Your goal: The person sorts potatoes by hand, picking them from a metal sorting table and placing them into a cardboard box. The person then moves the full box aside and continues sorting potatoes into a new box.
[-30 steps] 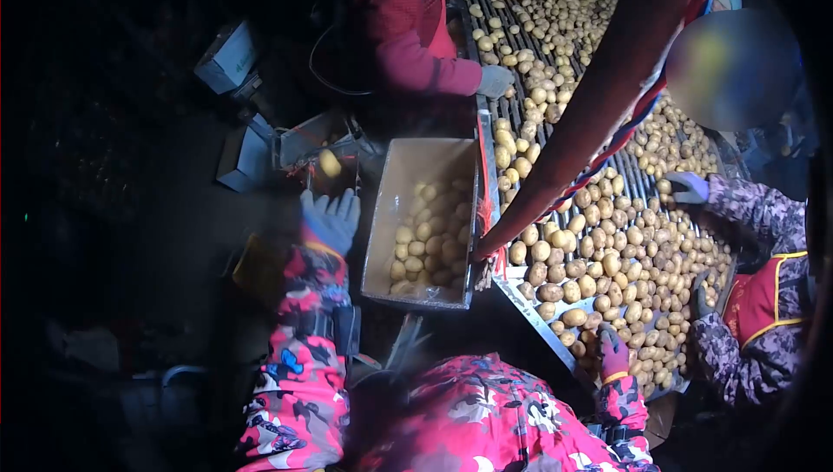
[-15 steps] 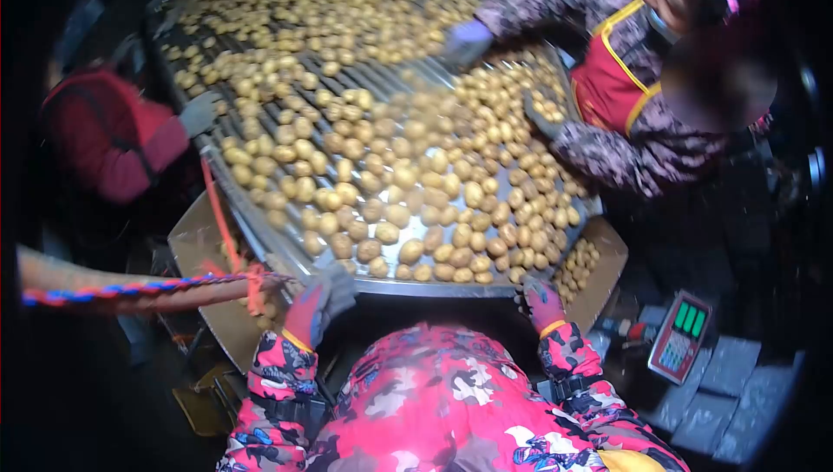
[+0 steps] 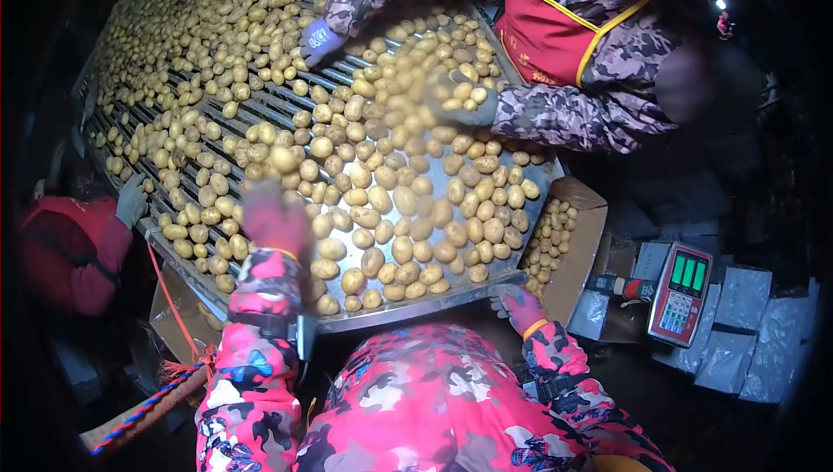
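Note:
Many potatoes (image 3: 380, 199) lie on a sloping roller table and on its flat metal tray (image 3: 416, 305) at the near end. My left hand (image 3: 276, 220), in a glove, reaches over the left part of the potatoes; motion smears its fingers, and a potato shows just beyond them. At the tray's front right corner is my gloved right hand (image 3: 519, 308), its fingers stretched toward the metal edge with nothing visible in them.
Across the table, a co-worker's gloved hand (image 3: 468, 101) is among potatoes blurred by motion. Another co-worker's hand (image 3: 132, 201) touches the left rim. A cardboard box (image 3: 583, 251) of potatoes stands right, near a scale (image 3: 681, 294) and wrapped packs (image 3: 736, 298). A rope-wound pole (image 3: 143, 411) is lower left.
My left hand has left the front rim and moved forward over the potatoes. My right hand stays near the right corner. The view has shifted, and the right-hand co-worker's arms have moved.

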Tool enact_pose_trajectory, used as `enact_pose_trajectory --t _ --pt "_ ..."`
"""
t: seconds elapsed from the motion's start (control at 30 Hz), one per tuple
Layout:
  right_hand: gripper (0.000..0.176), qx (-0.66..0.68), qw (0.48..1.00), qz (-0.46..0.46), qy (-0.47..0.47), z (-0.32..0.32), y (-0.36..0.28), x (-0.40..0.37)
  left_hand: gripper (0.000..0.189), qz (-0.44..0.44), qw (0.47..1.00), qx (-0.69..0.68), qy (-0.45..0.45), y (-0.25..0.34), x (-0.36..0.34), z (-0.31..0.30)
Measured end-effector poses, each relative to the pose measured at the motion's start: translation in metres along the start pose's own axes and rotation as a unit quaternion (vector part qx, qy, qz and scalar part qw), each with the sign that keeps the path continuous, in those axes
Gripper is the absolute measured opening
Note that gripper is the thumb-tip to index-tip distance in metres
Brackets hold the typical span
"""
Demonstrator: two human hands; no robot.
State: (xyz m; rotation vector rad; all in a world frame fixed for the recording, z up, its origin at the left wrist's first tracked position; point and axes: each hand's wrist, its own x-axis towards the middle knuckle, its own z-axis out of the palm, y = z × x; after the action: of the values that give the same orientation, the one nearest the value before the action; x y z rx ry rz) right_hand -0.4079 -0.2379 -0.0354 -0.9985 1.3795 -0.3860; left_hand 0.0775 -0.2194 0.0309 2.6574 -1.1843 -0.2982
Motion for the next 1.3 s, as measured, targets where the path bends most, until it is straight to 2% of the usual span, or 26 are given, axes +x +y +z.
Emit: enact_pose_trajectory --t 0.03,0.07,0.13,0.17,0.2,0.23,0.3,0.37,0.43,0.5,0.6,0.7,0.8,0.87,0.93,1.0,1.03,1.17,1.23,1.3 --pt "0.027 -0.005 1.0 0.009 0.011 0.001 -0.007 0.002 0.064 -0.04 0.987 0.016 0.154 -0.041 0.016 0.037" --pt "0.026 0.011 0.999 0.033 -0.014 -0.003 -0.006 0.008 0.07 -0.02 0.981 0.036 0.19 -0.067 0.01 0.045" --pt "0.023 0.043 0.994 0.082 -0.065 -0.021 0.001 0.022 0.071 0.023 0.988 0.016 0.153 -0.053 -0.022 0.018" --pt "0.019 0.161 0.968 0.164 -0.105 -0.036 0.01 0.036 0.072 0.053 0.988 0.043 0.137 -0.064 -0.041 0.023" --pt "0.02 0.004 0.99 0.116 -0.083 -0.032 -0.014 0.03 0.073 0.081 0.987 0.07 0.119 -0.078 -0.062 0.03" --pt "0.022 -0.063 0.994 0.067 -0.056 -0.034 -0.012 0.042 0.072 0.078 0.987 0.064 0.123 -0.088 -0.081 0.039" --pt "0.028 -0.096 0.994 0.025 -0.049 -0.029 -0.03 0.062 0.076 0.066 0.992 0.065 0.084 -0.101 -0.103 0.042" --pt "0.031 -0.061 0.995 0.008 -0.077 -0.002 -0.081 0.07 0.076 0.057 0.994 0.048 0.078 -0.121 -0.117 0.057" --pt "0.033 -0.066 0.992 -0.049 -0.091 0.043 -0.122 0.078 0.075 0.051 0.996 0.023 0.07 -0.108 -0.116 0.044" --pt "0.037 -0.128 0.972 -0.129 -0.147 0.078 -0.137 0.091 0.072 0.036 0.997 0.012 0.071 -0.106 -0.116 0.039" --pt "0.043 -0.274 0.915 -0.224 -0.195 0.118 -0.142 0.112 0.067 0.032 0.996 -0.017 0.082 -0.102 -0.111 0.035" --pt "0.041 -0.412 0.812 -0.365 -0.195 0.153 -0.168 0.102 0.063 0.029 0.995 -0.029 0.088 -0.105 -0.113 0.035" --pt "0.04 -0.406 0.784 -0.437 -0.173 0.192 -0.176 0.111 0.062 0.014 0.997 -0.033 0.075 -0.104 -0.11 0.033" --pt "0.043 -0.413 0.774 -0.421 -0.232 0.223 -0.159 0.11 0.062 0.012 0.996 -0.036 0.076 -0.104 -0.111 0.035" --pt "0.045 -0.527 0.659 -0.445 -0.3 0.248 -0.147 0.094 0.062 0.011 0.997 -0.035 0.074 -0.105 -0.11 0.033" --pt "0.044 -0.414 0.708 -0.341 -0.46 0.255 -0.151 0.08 0.062 0.008 0.997 -0.032 0.066 -0.104 -0.109 0.031" --pt "0.041 -0.415 0.698 -0.319 -0.489 0.255 -0.153 0.077 0.063 0.011 0.997 -0.032 0.07 -0.106 -0.108 0.031" --pt "0.039 -0.412 0.731 -0.328 -0.435 0.238 -0.154 0.103 0.065 0.014 0.996 -0.048 0.068 -0.108 -0.111 0.034" --pt "0.04 -0.385 0.78 -0.358 -0.338 0.242 -0.185 0.114 0.066 0.013 0.997 -0.045 0.064 -0.112 -0.114 0.039" --pt "0.043 -0.404 0.772 -0.425 -0.244 0.262 -0.205 0.139 0.066 0.011 0.997 -0.042 0.06 -0.113 -0.113 0.041"
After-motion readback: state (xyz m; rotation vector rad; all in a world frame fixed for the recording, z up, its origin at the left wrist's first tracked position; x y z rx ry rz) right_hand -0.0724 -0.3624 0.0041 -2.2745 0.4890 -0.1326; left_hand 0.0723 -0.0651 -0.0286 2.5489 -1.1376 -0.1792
